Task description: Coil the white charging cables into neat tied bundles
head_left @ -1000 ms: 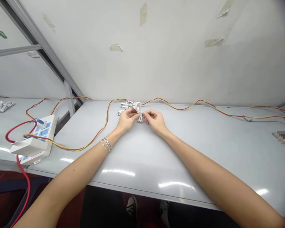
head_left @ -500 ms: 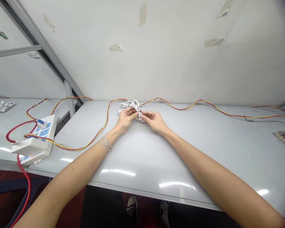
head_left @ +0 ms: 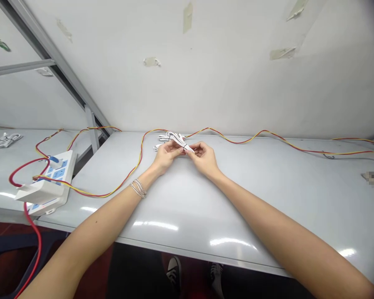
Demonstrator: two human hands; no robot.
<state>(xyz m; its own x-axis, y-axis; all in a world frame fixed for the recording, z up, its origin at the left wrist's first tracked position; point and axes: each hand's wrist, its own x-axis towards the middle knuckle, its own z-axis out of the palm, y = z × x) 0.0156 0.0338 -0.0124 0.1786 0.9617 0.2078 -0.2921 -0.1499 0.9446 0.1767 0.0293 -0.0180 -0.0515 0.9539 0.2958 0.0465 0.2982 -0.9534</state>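
Both my hands meet at a folded bundle of white cable [head_left: 178,139], bound at its middle with a thin black tie. My left hand [head_left: 167,156] pinches it from the left, thumb toward the tie. From the right, my right hand [head_left: 204,158] grips its lower end between thumb and fingers. The bundle slants from upper left to lower right, and its right end is partly hidden by the fingers. Just behind my left hand, more white cable [head_left: 162,137] lies on the grey tabletop [head_left: 180,199], partly covered by the hand.
A white power strip [head_left: 69,166] with a large white plug [head_left: 40,192] and a red cord [head_left: 34,226] stands at left. Red and yellow twisted wire [head_left: 246,142] runs along the wall. Another white cable bundle [head_left: 5,140] lies far left.
The cable bundle has turned from nearly upright to a slant, its upper loop tipping left. My right hand has shifted slightly; my left hand keeps its place.
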